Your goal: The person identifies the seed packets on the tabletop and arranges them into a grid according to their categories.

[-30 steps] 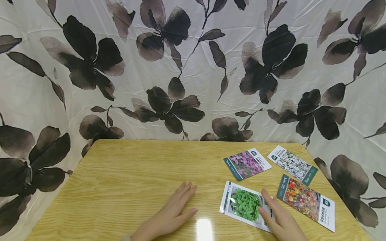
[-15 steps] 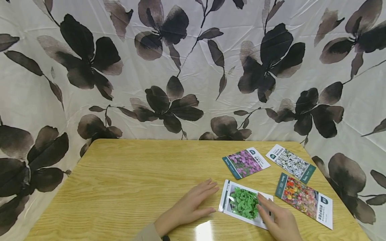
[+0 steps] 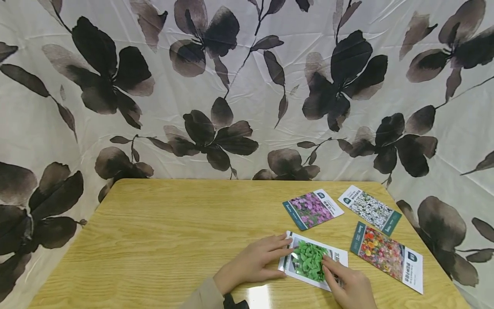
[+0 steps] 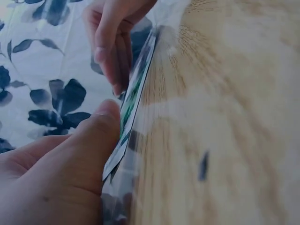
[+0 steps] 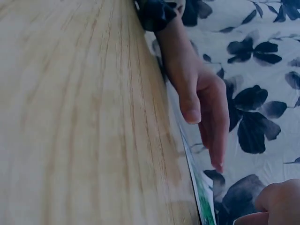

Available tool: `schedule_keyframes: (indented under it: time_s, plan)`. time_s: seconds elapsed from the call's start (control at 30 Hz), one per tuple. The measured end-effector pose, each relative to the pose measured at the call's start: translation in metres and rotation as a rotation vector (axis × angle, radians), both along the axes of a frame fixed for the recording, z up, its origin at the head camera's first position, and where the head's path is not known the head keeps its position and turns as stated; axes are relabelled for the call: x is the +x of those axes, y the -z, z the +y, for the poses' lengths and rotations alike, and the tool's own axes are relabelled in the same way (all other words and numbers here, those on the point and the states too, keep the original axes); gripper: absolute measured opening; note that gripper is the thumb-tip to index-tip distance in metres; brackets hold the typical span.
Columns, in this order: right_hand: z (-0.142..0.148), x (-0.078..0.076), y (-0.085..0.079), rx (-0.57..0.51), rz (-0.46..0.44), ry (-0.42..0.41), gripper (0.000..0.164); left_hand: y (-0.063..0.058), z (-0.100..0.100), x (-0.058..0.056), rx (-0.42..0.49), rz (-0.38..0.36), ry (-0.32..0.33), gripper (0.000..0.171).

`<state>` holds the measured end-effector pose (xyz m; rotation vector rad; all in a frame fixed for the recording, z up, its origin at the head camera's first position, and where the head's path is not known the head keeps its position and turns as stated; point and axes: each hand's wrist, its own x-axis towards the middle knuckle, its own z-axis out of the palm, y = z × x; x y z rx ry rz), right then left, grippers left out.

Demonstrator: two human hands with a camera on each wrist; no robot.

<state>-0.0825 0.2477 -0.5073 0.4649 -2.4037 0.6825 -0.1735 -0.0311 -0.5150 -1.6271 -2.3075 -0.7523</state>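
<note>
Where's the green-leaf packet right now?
In the head view, the green-leaf packet lies on the table's right half, nearer the person than the purple-flower packet, with the left hand at its left end and the right hand at its lower right.

Illegibly small lettering (image 3: 408,269) on four packets (image 3: 308,259)

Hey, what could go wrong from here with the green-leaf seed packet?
The green-leaf seed packet lies flat with the left hand and right hand over opposite ends, so uneven pushes could twist or crease it. Sliding it rightward might bump the mixed-flower seed packet close beside it.
</note>
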Motion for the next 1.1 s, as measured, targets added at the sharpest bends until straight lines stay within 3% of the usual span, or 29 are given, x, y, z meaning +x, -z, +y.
schedule_keyframes:
  time_s: [0.43,0.77,0.93,1.1]
  plan:
    - [-0.002,0.001,0.0,0.048,-0.054,0.013,0.027,0.003,0.011,0.01,-0.151,0.08,0.02,0.058]
    - [-0.006,0.003,-0.001,0.064,-0.125,-0.017,0.035,0.003,0.012,0.018,-0.225,-0.011,0.005,0.054]
    - [-0.005,0.001,0.0,0.084,-0.11,0.013,0.034,0.003,0.01,0.018,-0.221,-0.007,-0.019,0.053]
    - [-0.002,0.001,0.001,0.095,-0.167,0.065,0.038,0.002,0.011,0.018,-0.225,0.004,-0.031,0.051]
